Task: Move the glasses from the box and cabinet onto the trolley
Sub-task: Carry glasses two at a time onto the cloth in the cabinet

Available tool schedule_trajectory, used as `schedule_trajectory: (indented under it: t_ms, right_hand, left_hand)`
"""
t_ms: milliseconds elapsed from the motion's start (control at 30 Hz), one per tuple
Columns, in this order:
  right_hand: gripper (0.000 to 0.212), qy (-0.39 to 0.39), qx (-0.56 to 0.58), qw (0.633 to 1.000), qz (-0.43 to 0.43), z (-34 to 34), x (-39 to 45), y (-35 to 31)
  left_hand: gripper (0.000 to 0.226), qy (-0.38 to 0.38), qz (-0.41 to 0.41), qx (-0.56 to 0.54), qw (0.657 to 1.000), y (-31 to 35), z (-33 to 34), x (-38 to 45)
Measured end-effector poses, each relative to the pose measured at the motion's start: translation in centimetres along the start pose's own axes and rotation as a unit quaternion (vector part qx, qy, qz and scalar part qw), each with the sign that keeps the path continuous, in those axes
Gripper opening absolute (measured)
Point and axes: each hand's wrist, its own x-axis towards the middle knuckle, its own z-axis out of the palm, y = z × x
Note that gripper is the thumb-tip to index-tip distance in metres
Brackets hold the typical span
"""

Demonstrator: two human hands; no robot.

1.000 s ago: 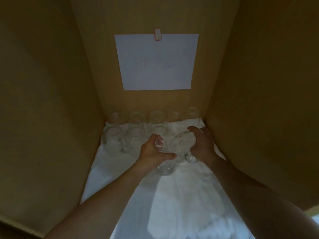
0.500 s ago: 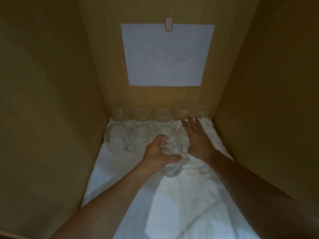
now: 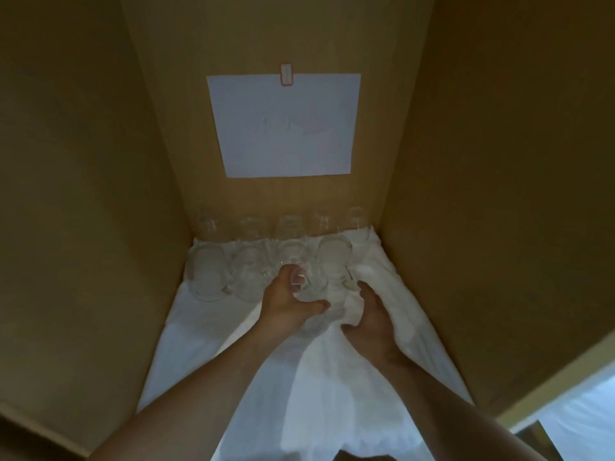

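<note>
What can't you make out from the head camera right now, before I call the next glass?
- Writing on the paper sheet: too faint and blurred to read.
- Glass gripped by the left hand: its base is hidden behind the hand.
- Right hand: fingertips buried in the white cloth that it grips.
- Back-row glasses: dim, overlapping, count unsure.
- Trolley: not in view.

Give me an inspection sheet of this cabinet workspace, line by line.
Surface: white cloth lining the cabinet floor, rumpled at right.
Job's things: clear glasses in a row near the back wall, more dimly behind; one glass in hand.
Clutter: nothing seen.
Grippers: left hand grips the glass; right hand pinches a cloth fold.
Cables: nothing seen.
Surroundings: wooden walls; paper sheet taped on the back, writing illegible.
</note>
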Motion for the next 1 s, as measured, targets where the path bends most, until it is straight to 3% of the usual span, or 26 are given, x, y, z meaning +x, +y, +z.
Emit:
schedule_trajectory:
  t_ms: [300,500,633,733,900,1000]
  right_hand:
    - [0.088,-0.113,0.210,0.971,0.013,-1.9,-2.7,-0.9]
    - [0.068,-0.036,0.302,0.952,0.042,-4.5,-2.2,-1.5]
    - [0.073,0.040,0.305,0.951,0.018,-6.7,-1.3,-2.1]
    - [0.072,0.115,0.236,0.964,-0.042,-8.5,0.1,-2.9]
    - [0.086,0.212,0.030,0.975,-0.052,-10.7,3.2,-4.2]
    - [0.079,0.231,-0.089,0.963,-0.107,-11.6,4.9,-4.9]
  left_hand:
    - [0.079,-0.009,0.023,-0.070,0.997,3.3,2.3,-1.6]
    - [0.098,-0.014,0.065,-0.048,0.997,5.0,4.1,-1.3]
    - [0.099,0.014,0.116,0.092,0.989,6.1,3.4,-0.4]
    - [0.080,0.017,0.177,0.222,0.959,5.8,2.5,0.3]
    - [0.078,-0.002,0.212,0.369,0.905,4.5,1.0,1.5]
    - [0.078,-0.010,0.208,0.421,0.883,3.7,0.4,2.5]
